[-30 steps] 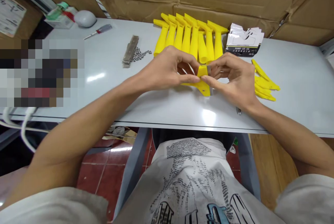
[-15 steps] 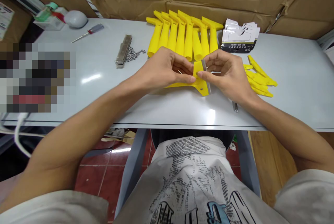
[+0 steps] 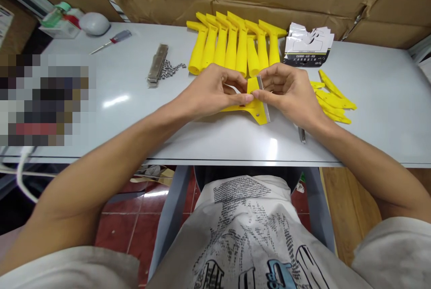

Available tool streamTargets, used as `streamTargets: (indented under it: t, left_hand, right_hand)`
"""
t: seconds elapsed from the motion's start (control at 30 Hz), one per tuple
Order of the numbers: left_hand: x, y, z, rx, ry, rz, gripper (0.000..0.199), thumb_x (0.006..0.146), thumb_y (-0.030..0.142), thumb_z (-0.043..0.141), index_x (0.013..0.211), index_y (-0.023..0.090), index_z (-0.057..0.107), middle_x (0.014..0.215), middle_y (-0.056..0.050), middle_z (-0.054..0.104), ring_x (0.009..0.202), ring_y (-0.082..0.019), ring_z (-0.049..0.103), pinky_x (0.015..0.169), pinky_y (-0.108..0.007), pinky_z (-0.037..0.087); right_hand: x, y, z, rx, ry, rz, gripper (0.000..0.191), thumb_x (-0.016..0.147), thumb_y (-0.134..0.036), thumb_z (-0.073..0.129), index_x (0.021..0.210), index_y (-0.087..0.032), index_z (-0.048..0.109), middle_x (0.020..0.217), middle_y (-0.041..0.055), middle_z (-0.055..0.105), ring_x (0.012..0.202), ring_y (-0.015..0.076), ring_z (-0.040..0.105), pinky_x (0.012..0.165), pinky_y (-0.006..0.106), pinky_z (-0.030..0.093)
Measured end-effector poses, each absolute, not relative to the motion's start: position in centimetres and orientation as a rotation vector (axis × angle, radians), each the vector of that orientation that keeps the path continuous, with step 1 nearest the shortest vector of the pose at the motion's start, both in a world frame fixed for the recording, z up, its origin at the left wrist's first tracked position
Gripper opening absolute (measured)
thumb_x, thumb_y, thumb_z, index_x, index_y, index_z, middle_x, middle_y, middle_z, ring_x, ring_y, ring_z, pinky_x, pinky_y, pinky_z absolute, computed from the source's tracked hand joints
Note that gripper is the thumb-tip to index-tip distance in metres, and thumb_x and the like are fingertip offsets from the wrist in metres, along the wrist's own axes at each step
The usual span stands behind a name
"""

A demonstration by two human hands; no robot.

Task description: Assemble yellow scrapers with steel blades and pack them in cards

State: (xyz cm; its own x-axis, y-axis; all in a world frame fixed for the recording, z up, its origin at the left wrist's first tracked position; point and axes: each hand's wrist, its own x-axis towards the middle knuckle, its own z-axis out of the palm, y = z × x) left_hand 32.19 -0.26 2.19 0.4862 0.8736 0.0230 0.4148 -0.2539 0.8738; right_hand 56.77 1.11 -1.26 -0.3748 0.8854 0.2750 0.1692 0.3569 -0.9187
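Note:
A yellow scraper [image 3: 258, 107] with a metal blade along its right edge is held over the front of the table, its handle pointing left. My left hand [image 3: 215, 90] is closed on the scraper, with the thumb on its near face. From the right, my right hand [image 3: 286, 91] grips the blade side, its thumb pressed on the face near a screw spot. Both thumb tips nearly meet. Another screw [image 3: 257, 114] shows lower on the head. The fingers partly hide the upper part of the scraper.
Several yellow handles [image 3: 220, 46] lie in a row behind my hands. Metal blades [image 3: 157, 65] and small screws [image 3: 171, 69] lie left; a screwdriver [image 3: 112, 41] is farther left. Yellow plates [image 3: 333, 100] and printed cards [image 3: 308, 45] are right. A metal piece [image 3: 302, 135] lies near my right wrist.
The whole view has shifted slightly. Both hands still hold the scraper in nearly the same pose; the right thumb has moved a little closer to the left thumb.

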Motion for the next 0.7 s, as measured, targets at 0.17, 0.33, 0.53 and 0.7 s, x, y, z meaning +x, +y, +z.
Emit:
streamTargets:
  t: [0.17,0.33,0.53,0.7]
  left_hand:
    - [32.7,-0.7,2.8,1.769,1.156,0.627,0.031,0.091,0.048,0.088,0.099,0.02,0.079,0.109,-0.009,0.087,0.105,-0.027,0.082,0.094,-0.036,0.063]
    - [32.8,-0.5,2.9,1.653,1.184,0.626,0.029,0.09,0.045,0.091,0.098,0.02,0.08,0.111,-0.009,0.089,0.106,-0.028,0.081,0.095,-0.037,0.062]
    - [32.0,0.1,2.4,1.574,1.208,0.541,0.031,0.087,0.043,0.096,0.101,0.02,0.079,0.1,-0.006,0.087,0.113,-0.031,0.084,0.097,-0.036,0.063]
    - [32.0,0.0,2.3,1.53,1.109,0.523,0.029,0.086,0.042,0.093,0.102,0.02,0.081,0.103,-0.006,0.086,0.118,-0.032,0.085,0.102,-0.038,0.063]
  right_hand:
    - [57.2,0.6,1.3,-1.053,-1.774,1.148,0.034,0.09,-0.043,0.101,0.108,-0.027,0.077,0.102,0.004,0.083,0.092,0.0241,0.08,0.091,0.046,0.073]
    - [61.2,1.6,4.3,-1.488,-2.034,0.362,0.024,0.098,-0.043,0.093,0.101,-0.025,0.077,0.075,0.0054,0.072,0.083,0.0284,0.073,0.108,0.059,0.063]
    - [64.5,2.8,2.7,-1.695,-2.35,0.271,0.054,0.089,-0.044,0.099,0.135,-0.023,0.08,0.074,0.0058,0.064,0.111,0.0416,0.074,0.108,0.064,0.062]
    - [62.3,2.2,3.9,-1.17,-1.988,0.465,0.034,0.094,-0.037,0.096,0.121,-0.025,0.079,0.086,0.0012,0.071,0.066,0.015,0.063,0.063,0.033,0.057]
